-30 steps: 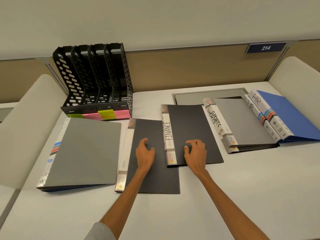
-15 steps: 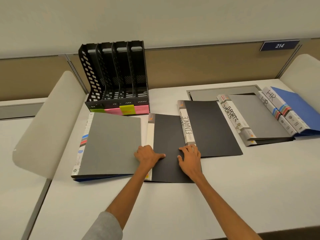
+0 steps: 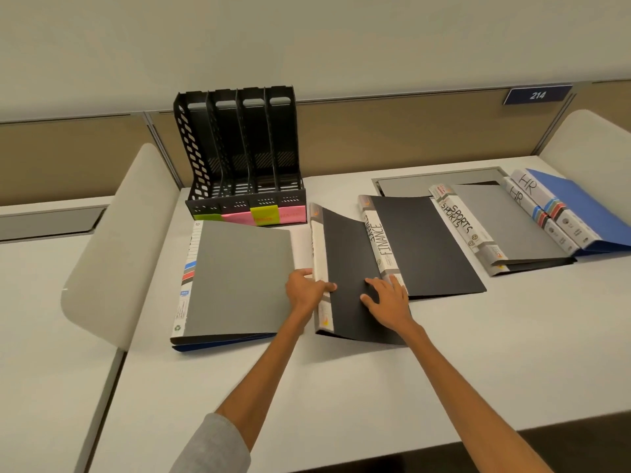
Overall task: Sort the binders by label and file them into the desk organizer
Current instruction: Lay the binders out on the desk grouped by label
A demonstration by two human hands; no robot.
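- A person's left hand [image 3: 304, 293] grips the pale spine of a black binder [image 3: 345, 257] lying just in front and to the right of the desk organizer [image 3: 239, 158]. The fingers are tucked under the spine and the thumb lies on the cover. The spine edge looks tipped up off the desk [image 3: 341, 387].
- The right hand [image 3: 387, 302] lies flat on the same cover, fingers straight and spread, grasping nothing.
- All four slots of the organizer stand empty, so no binder has been filed. By the look of it, the whole filing job lies ahead, with this binder apparently the first to be taken up.
- A grey binder [image 3: 239, 278] lies directly in front of the organizer. To the organizer's right, in order, lie the FINANCE binder [image 3: 426, 244], the SPORTS binders [image 3: 505, 223] and, farthest off, the blue HR binders [image 3: 580, 206].
- "FINANCE", "SPORTS" (twice) and "HR" (twice) are hand-lettered on the spines. The gripped binder's spine shows no readable label, and the grey binder's small print is too fine to read.
- Green, pink and yellow sticky notes [image 3: 264, 215] line the organizer's front lip, their writing illegible.
- A blue plaque [image 3: 537, 94] on the partition, far right of the organizer, reads "214".
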